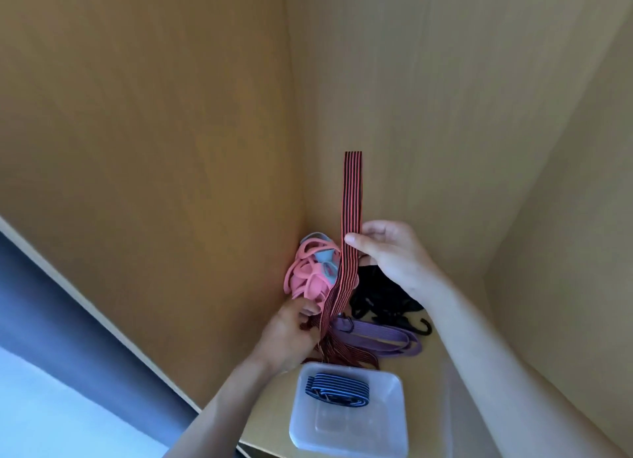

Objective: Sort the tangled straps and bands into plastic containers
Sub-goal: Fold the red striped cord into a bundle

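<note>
**Tangle in a corner, red-and-black strap (352,197) held upright**

Left hand (291,334) grips the strap's bunched lower end, beside pink bands (308,272); plastic container (349,433) nearest holds a coiled blue-striped strap (337,389); right hand (387,252) pinches the upright strap mid-length; black straps (380,296) lie behind.

Upright red-black strap (352,190); blue-striped strap (337,389), seemingly coiled, in clear container (342,437)

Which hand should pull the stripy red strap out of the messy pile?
Probably the right hand: it pinches the red-and-black strap high up, free to lift. The left hand sits low, holding the strap's tangled end beside the pink bands.
</note>
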Tool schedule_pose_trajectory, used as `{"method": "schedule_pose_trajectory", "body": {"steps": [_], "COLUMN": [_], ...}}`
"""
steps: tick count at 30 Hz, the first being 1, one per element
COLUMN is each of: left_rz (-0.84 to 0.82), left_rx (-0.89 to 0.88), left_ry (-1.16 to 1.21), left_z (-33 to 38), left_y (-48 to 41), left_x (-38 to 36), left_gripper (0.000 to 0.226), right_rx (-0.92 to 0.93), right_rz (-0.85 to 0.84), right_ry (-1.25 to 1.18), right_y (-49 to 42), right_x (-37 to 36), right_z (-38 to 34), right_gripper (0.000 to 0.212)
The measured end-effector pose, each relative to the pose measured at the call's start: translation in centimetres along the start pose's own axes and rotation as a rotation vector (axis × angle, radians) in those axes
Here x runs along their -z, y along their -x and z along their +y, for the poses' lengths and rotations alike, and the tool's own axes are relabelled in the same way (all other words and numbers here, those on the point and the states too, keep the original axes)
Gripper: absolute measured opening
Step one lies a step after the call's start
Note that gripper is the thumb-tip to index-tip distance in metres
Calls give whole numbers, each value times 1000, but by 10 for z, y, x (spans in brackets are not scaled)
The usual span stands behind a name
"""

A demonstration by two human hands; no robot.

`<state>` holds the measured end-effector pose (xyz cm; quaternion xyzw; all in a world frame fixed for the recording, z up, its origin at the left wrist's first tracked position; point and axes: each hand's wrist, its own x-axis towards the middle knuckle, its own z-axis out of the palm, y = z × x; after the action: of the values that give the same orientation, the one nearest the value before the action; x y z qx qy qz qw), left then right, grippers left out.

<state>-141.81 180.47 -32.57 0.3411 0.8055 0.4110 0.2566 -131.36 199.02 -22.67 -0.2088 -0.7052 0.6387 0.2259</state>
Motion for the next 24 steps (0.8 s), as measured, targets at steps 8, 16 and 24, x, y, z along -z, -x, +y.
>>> {"method": "schedule_pose_trajectory", "body": {"steps": [8, 16, 24], "left_rz": [-50, -195, -491], "left_rx": [-57, -89, -110], "left_ry": [111, 452, 664], "left_z": [24, 69, 83], "left_y": [-21, -17, -7], "left_x": [-11, -13, -29], "left_gripper": [49, 48, 36], "right_rx": [25, 94, 145], "right_rz": [113, 208, 377], "right_ry": [-315, -451, -337], "right_y": [6, 10, 4], "right_x": [4, 29, 50], "right_z": [-51, -84, -91], "right_gripper": [12, 15, 19]}}
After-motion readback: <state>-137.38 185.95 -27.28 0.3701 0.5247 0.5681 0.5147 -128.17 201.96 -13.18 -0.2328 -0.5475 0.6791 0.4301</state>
